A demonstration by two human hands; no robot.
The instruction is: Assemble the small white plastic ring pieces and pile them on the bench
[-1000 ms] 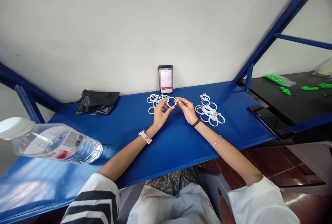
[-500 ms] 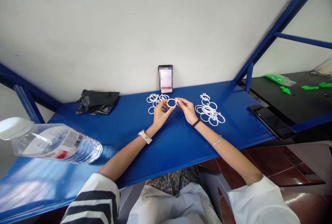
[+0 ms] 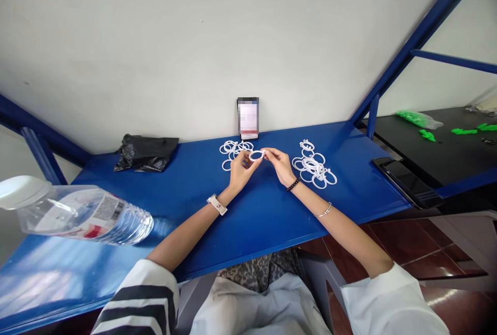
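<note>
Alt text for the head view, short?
The left hand and right hand hold one white ring over a blue table, between a left pile and a right pile of rings. A phone stands against the wall behind.

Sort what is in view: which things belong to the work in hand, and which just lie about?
In the work: white ring, pinched by left hand and right hand; left ring pile; right ring pile.
Lying about: water bottle; black bag; propped phone; flat phone.

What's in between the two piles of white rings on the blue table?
In the head view, the person's left hand and right hand are there, pinching one white ring together just above the blue table.
</note>
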